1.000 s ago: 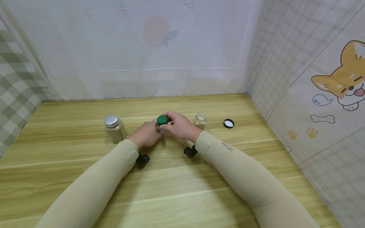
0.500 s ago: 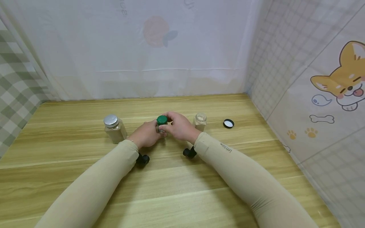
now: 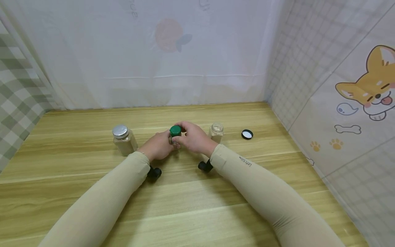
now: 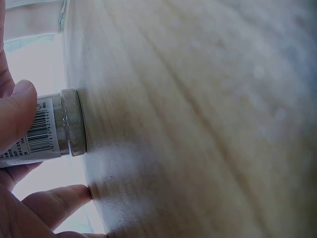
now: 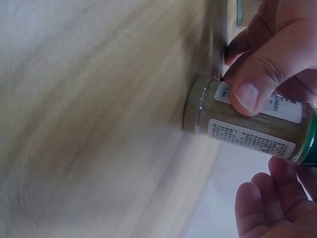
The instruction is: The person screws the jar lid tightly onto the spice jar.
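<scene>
A small clear spice jar (image 5: 237,115) of brownish powder, with white printed labels, stands upright on the wooden table between both hands. Its green lid (image 3: 175,130) is on top. My left hand (image 3: 158,145) grips the jar's body from the left. On the other side, my right hand (image 3: 195,138) holds the lid, its thumb in front and fingers behind. In the left wrist view a thumb (image 4: 17,114) presses over the barcode label (image 4: 41,130). The jar's base (image 4: 74,122) is down at the table surface.
A larger powder-filled jar (image 3: 124,143) with a silver lid (image 3: 120,130) stands left of my left hand. Behind my right wrist is an uncapped jar (image 3: 216,132). Farther right, a black lid (image 3: 247,134) lies with its white inside up. Printed curtains border the table (image 3: 185,212).
</scene>
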A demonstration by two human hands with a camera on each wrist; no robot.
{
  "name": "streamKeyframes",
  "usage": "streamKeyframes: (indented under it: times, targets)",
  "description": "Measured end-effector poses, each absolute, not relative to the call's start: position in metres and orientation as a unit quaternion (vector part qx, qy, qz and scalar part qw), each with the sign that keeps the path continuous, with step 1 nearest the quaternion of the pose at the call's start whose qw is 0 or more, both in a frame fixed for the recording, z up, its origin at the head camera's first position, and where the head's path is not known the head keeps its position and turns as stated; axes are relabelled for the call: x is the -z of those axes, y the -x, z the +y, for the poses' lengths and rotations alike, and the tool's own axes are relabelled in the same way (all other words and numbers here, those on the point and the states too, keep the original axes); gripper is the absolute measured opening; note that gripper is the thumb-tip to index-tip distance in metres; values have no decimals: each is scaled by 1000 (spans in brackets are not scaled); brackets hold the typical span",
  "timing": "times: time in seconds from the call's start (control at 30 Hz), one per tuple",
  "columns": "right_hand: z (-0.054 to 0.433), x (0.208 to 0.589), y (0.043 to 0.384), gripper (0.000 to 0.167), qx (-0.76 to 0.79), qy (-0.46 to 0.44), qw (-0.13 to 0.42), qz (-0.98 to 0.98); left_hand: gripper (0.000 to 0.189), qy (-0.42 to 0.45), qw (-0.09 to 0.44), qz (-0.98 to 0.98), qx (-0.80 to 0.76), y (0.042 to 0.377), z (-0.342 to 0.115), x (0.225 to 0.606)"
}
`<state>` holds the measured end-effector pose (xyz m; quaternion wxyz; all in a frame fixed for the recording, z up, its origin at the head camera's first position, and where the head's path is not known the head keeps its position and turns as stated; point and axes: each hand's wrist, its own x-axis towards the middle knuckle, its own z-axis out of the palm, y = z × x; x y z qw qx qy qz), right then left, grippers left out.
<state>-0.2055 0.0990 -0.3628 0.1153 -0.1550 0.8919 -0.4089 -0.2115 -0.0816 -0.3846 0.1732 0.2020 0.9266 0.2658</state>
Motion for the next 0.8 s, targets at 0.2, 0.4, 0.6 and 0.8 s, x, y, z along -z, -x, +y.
streamKeyframes:
  times: [0.2,0.4,0.6,0.8]
  targets:
    - [100,358,205,58,398,159,124,895,45,-217,167,925,-263,212,-82,386]
    - [103,356,207,75,389,167,130,896,46,-223,166,925,-260,213,-81,385]
    - [106,353,206,81,384,178,127,897,45,-222,166,925,-259,213,-81,385]
    - [110,348,205,82,366,193,108,904,41,-206,172,927,-263,212,-81,386]
